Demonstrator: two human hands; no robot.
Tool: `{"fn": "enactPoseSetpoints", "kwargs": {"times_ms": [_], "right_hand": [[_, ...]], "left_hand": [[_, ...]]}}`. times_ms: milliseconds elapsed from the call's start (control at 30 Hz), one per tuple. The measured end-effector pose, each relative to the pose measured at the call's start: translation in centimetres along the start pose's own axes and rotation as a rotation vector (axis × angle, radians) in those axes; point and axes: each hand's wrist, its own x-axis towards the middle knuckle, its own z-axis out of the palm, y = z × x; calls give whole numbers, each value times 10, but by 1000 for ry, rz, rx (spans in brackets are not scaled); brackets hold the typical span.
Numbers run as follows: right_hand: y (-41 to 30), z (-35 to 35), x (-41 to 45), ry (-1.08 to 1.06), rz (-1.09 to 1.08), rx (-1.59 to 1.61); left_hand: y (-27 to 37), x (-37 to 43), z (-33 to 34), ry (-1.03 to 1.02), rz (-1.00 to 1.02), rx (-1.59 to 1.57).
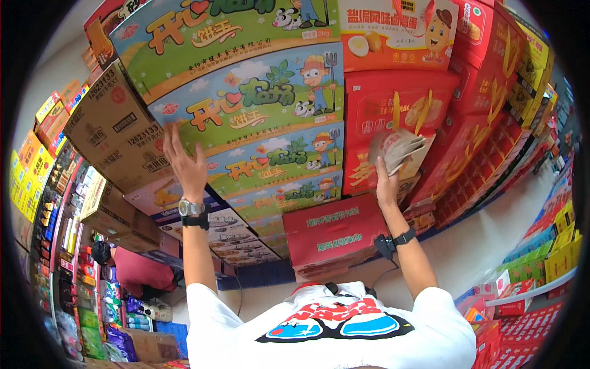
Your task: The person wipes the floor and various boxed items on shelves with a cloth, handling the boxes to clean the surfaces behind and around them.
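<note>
My left hand [185, 163] is raised with its fingers apart, at the left edge of a stack of green printed cartons. Its fingertips reach the lower left corner of one carton [258, 99], blurred there; whether they touch it I cannot tell. My right hand [387, 184] grips a folded grey-beige cloth [395, 148], its layers fanned towards the right. The cloth is in front of red gift boxes [401, 99] with yellow handles. Below the cartons, between my hands, sits a dark red box [334, 233] bearing green writing.
Brown cardboard cartons [110, 124] are stacked on the left. A person in a dark pink top [143, 270] bends beside shelves of goods [69, 230]. More red boxes [479, 138] line the right, and colourful packages [530, 258] stand across the pale aisle floor [474, 249].
</note>
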Motion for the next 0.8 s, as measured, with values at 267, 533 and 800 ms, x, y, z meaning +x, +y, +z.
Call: {"fn": "enactPoseSetpoints", "kwargs": {"times_ms": [267,533,800], "right_hand": [[-85,96,76,-49,-508,-185],[-84,236,82,104,-933,-736],[-135,397,4,-305,-1203,-661]], "left_hand": [[-36,63,0,152,77,39],[-78,93,-9,239,199,-21],[-95,109,-13,224,235,22]]}}
